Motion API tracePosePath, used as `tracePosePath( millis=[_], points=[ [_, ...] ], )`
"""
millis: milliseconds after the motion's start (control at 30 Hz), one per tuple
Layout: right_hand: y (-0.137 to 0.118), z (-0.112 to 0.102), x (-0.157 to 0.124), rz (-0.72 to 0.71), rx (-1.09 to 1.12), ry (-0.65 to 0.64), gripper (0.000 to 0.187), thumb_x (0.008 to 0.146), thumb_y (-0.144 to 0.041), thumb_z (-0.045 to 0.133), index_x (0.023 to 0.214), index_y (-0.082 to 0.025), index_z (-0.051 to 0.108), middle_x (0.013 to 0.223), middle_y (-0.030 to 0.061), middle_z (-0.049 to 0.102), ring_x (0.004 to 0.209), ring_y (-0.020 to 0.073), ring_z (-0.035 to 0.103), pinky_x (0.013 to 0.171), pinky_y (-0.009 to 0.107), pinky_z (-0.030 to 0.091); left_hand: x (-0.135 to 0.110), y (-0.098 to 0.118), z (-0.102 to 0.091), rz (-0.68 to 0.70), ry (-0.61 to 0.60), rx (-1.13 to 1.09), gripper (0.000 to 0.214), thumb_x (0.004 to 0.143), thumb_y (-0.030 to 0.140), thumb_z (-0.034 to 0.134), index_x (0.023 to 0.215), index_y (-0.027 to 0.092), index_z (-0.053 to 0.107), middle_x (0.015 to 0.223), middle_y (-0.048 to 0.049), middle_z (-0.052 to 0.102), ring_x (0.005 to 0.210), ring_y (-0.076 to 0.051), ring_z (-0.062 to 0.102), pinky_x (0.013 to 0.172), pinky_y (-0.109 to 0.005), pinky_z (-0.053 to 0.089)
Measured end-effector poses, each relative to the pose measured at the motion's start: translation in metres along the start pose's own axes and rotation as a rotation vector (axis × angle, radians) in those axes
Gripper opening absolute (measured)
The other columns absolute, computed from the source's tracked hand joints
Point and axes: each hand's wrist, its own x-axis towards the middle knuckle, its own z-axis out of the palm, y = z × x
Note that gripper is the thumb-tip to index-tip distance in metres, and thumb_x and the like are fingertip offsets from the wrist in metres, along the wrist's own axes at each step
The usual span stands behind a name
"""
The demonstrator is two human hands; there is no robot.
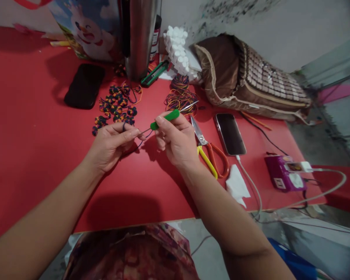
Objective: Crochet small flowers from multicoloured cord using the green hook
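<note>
My right hand (176, 136) grips the green handle of a thin crochet hook (165, 119), with its metal shaft pointing left. My left hand (115, 142) is closed in a pinch where the hook's tip goes out of sight between thumb and fingers. Dark yarn (140, 145) loops over a left finger and trails between the hands; any stitches in the pinch are hidden. Just beyond the left hand lie several small knotted pieces (116, 103) in navy, orange and purple. Scissors (205, 146) with one red and one yellow handle rest right of my right hand.
On the red table (46, 167) are a yarn bundle (179, 95), a green cutter (155, 73), a black phone-like object (84, 86), a charging phone (230, 134), tissue (237, 184) and a purple power block (284, 173). A steel flask (141, 39) and brown cushion (251, 74) stand behind.
</note>
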Motion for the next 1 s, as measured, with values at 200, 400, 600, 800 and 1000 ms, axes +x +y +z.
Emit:
tracePosePath(
  millis=[200,400,600,800,1000],
  points=[
    [0.008,-0.001,-0.006,-0.105,-0.104,-0.002,0.031,0.088,-0.051,0.087,0.099,-0.026,0.072,0.077,-0.0058,0.067,0.045,0.0061,0.047,0.038,0.024,0.037,0.000,0.000,-0.001,-0.071,0.016,0.020,0.017,0.070,0.026,0.094,0.070,0.016,0.080,0.061,-0.0010,0.067,0.044,-0.005,0.041,0.045,-0.021,0.043],
    [0.003,-0.001,-0.006,-0.072,-0.077,-0.022,0.031,0.090,-0.051,0.085,0.099,-0.024,0.072,0.075,-0.0045,0.070,0.044,0.0068,0.050,0.039,0.025,0.036,0.006,-0.002,-0.003,0.079,0.045,0.050,0.015,0.077,0.023,0.089,0.067,0.016,0.081,0.053,0.0000,0.060,0.043,-0.004,0.033,0.042,-0.019,0.031],
    [0.000,-0.007,0.001,-0.119,-0.138,0.082,0.046,0.095,-0.070,0.073,0.107,-0.026,0.074,0.081,-0.0020,0.071,0.047,0.0072,0.048,0.045,0.027,0.039,0.012,0.000,-0.005,0.105,0.127,0.021,0.015,0.071,0.018,0.091,0.066,0.012,0.079,0.071,-0.0079,0.075,0.046,-0.001,0.036,0.043,-0.016,0.030],
    [-0.004,-0.013,0.006,-0.157,-0.217,0.139,0.047,0.100,-0.074,0.062,0.101,-0.029,0.076,0.080,-0.0010,0.067,0.054,0.0095,0.050,0.051,0.029,0.041,0.011,-0.003,-0.007,0.078,0.061,0.001,0.015,0.076,0.021,0.089,0.065,0.012,0.082,0.060,-0.0051,0.068,0.046,-0.001,0.035,0.043,-0.013,0.030],
    [-0.010,-0.011,0.005,0.121,0.053,-0.124,0.051,0.085,-0.070,0.081,0.075,-0.025,0.061,0.069,-0.0041,0.062,0.047,0.0084,0.047,0.036,0.022,0.032,0.014,-0.002,-0.010,0.096,0.053,-0.077,0.021,0.084,0.029,0.089,0.071,0.013,0.084,0.077,-0.0090,0.077,0.049,-0.001,0.037,0.043,-0.012,0.033]
  ],
)
